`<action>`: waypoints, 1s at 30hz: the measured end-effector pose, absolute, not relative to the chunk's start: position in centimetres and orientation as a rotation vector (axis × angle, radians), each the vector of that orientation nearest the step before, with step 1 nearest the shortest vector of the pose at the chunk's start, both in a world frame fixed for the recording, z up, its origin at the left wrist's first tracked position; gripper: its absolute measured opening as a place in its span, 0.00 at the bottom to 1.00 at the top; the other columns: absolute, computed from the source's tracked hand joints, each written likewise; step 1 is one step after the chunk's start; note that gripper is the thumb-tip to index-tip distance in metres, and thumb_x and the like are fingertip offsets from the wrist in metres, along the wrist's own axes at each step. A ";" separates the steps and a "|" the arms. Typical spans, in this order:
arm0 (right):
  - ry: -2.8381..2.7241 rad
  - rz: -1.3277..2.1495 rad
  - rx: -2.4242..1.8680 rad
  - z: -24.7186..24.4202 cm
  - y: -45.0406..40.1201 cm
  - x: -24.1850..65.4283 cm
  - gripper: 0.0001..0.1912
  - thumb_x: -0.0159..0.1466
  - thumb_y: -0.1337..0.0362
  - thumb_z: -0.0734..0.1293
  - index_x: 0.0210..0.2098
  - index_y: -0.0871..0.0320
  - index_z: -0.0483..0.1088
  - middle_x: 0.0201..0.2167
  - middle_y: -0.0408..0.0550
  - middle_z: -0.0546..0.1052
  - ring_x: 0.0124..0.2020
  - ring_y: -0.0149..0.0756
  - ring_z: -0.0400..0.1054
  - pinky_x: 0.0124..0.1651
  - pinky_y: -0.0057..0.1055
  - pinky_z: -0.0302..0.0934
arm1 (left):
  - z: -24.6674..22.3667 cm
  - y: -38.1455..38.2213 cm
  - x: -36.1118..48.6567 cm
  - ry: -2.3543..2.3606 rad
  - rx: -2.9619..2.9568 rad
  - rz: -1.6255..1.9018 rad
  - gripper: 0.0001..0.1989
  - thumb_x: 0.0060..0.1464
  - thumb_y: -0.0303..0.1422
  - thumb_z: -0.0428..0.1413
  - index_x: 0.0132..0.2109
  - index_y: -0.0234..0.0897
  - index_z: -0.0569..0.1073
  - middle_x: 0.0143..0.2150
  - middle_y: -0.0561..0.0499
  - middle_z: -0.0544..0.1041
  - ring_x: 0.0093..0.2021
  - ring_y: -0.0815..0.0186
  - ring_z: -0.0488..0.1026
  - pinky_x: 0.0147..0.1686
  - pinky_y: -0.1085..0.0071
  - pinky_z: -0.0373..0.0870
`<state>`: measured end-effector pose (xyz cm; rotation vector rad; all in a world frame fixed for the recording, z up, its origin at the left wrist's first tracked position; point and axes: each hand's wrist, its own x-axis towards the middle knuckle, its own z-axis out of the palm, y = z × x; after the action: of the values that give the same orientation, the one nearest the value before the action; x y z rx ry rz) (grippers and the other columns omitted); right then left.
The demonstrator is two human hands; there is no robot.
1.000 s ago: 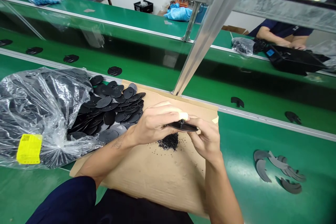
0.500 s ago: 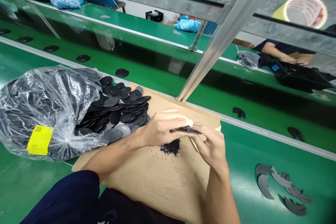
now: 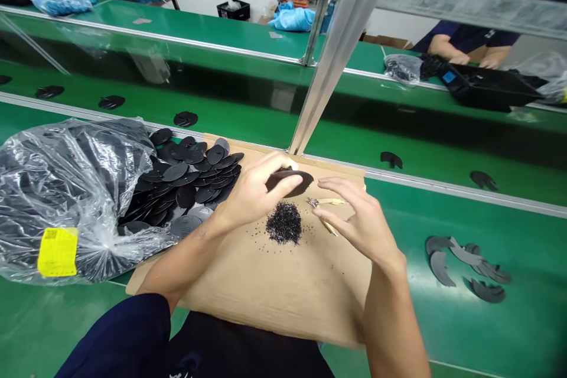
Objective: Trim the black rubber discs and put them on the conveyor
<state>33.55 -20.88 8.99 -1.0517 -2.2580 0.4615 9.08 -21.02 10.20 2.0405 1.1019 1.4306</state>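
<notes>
My left hand (image 3: 259,185) grips a black oval plastic disc (image 3: 297,185), thumb on its near face and fingers behind it. To the right, my right hand (image 3: 361,212) is held open, fingers and thumb apart, with nothing between them. A small heap of black bits (image 3: 284,223) lies on the cardboard sheet (image 3: 266,295) under the disc. Close to my right fingertips is a small silvery piece (image 3: 313,202), too small to name, beside pale yellow strips (image 3: 332,201). A pile of black discs (image 3: 190,174) lies left of my left hand.
A clear plastic bag (image 3: 75,183) with a yellow label spills discs at left. Curved grey pieces (image 3: 465,266) lie on the green table at right. Black parts (image 3: 185,119) sit spaced along the green strip behind the metal rail. A metal post (image 3: 325,82) rises ahead; a co-worker's hands (image 3: 473,59) are beyond.
My right hand has let go of the disc and moved right, fingers spreading. The disc has tilted in my left hand, turning its flat face toward me. The camera view has shifted.
</notes>
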 end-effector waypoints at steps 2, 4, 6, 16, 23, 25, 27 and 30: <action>-2.444 0.436 -1.234 6.5 -21.0 35.1 0.29 0.65 0.48 0.71 0.61 0.53 0.70 0.58 0.58 0.76 0.60 0.55 0.71 0.60 0.55 0.69 | 10.4 -21.0 8.6 1.118 1.965 1.333 0.08 0.67 0.36 0.54 0.40 0.37 0.72 0.37 0.52 0.76 0.36 0.67 0.73 0.38 0.71 0.70; -2.545 0.369 -1.442 3.7 -21.2 36.2 0.33 0.63 0.48 0.72 0.64 0.55 0.67 0.58 0.61 0.74 0.59 0.59 0.70 0.58 0.57 0.69 | 10.5 -21.0 8.3 1.099 1.911 1.279 0.08 0.66 0.38 0.54 0.43 0.37 0.71 0.38 0.52 0.76 0.37 0.68 0.72 0.39 0.71 0.70; -2.519 0.265 -1.621 1.5 -21.5 36.7 0.34 0.64 0.51 0.71 0.65 0.58 0.66 0.57 0.64 0.73 0.58 0.60 0.70 0.56 0.56 0.69 | 10.5 -20.9 8.0 1.091 1.874 1.279 0.10 0.66 0.40 0.55 0.44 0.37 0.70 0.39 0.51 0.76 0.38 0.67 0.73 0.40 0.71 0.71; -2.016 0.496 -1.503 -0.6 -20.1 35.8 0.23 0.67 0.45 0.63 0.45 0.58 0.76 0.39 0.58 0.74 0.43 0.52 0.70 0.47 0.51 0.67 | 4.7 -19.3 7.2 1.081 1.391 1.221 0.24 0.48 0.50 0.69 0.39 0.34 0.78 0.38 0.49 0.81 0.40 0.64 0.77 0.44 0.68 0.74; -1.405 1.207 -1.291 0.6 -20.8 32.1 0.24 0.71 0.42 0.56 0.43 0.54 0.71 0.29 0.45 0.73 0.29 0.35 0.71 0.34 0.36 0.71 | -0.5 -23.7 7.2 0.921 0.999 0.890 0.28 0.42 0.53 0.71 0.37 0.31 0.79 0.31 0.48 0.81 0.30 0.65 0.77 0.35 0.70 0.75; -1.204 1.501 -1.152 1.2 -21.3 31.6 0.23 0.66 0.41 0.65 0.42 0.54 0.71 0.30 0.44 0.74 0.29 0.34 0.72 0.34 0.35 0.72 | -1.1 -25.5 6.9 0.812 1.048 0.720 0.27 0.44 0.51 0.72 0.38 0.31 0.80 0.32 0.47 0.81 0.31 0.64 0.78 0.35 0.70 0.75; -1.108 1.584 -1.053 1.5 -21.8 31.3 0.21 0.62 0.43 0.71 0.41 0.54 0.72 0.32 0.44 0.76 0.31 0.33 0.73 0.36 0.34 0.72 | -1.6 -26.8 6.8 0.748 1.145 0.604 0.25 0.44 0.49 0.72 0.39 0.31 0.82 0.34 0.46 0.82 0.34 0.63 0.79 0.38 0.69 0.76; -1.060 1.490 -0.980 1.2 -22.2 31.0 0.18 0.60 0.48 0.74 0.42 0.53 0.72 0.38 0.45 0.77 0.35 0.33 0.73 0.38 0.33 0.72 | -2.2 -27.4 7.2 0.743 1.292 0.561 0.23 0.46 0.48 0.72 0.40 0.32 0.83 0.38 0.44 0.83 0.39 0.63 0.79 0.44 0.69 0.76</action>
<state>31.04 -22.16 1.21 -0.9803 -1.0600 1.4900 7.24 -27.35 -2.19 1.2923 0.7429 0.5615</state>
